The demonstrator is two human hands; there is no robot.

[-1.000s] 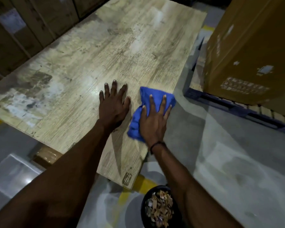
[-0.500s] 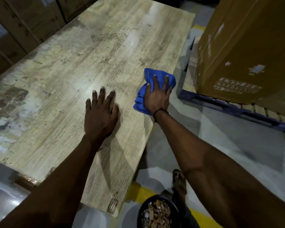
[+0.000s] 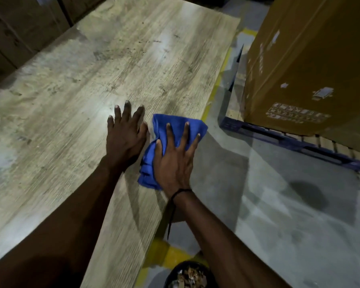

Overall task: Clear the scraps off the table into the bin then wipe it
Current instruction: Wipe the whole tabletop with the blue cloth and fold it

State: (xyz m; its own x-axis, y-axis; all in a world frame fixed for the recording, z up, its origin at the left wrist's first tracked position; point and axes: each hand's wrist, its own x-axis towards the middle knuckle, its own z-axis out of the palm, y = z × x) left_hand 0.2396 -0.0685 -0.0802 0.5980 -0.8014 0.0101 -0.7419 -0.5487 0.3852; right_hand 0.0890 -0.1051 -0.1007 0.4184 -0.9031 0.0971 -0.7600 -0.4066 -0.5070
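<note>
A worn, pale wooden table [image 3: 92,90] fills the left and middle of the view. My right hand [image 3: 175,161] presses a crumpled blue cloth [image 3: 170,129] flat against the table's right edge, fingers spread over it. My left hand [image 3: 126,138] lies flat on the tabletop just left of the cloth, fingers apart, holding nothing. A black bin [image 3: 175,273] holding brown scraps [image 3: 190,277] stands on the floor at the bottom, below the table's near right corner. I see no scraps on the tabletop.
A large brown cardboard box [image 3: 310,59] on a blue pallet [image 3: 299,142] stands close to the right of the table. Grey concrete floor [image 3: 289,215] with yellow line markings [image 3: 164,254] lies between. Wooden crates [image 3: 19,28] stand behind the table at the upper left.
My right hand has drawn the cloth back toward me along the table's right edge, ending beside my left hand. The view has shifted a little.
</note>
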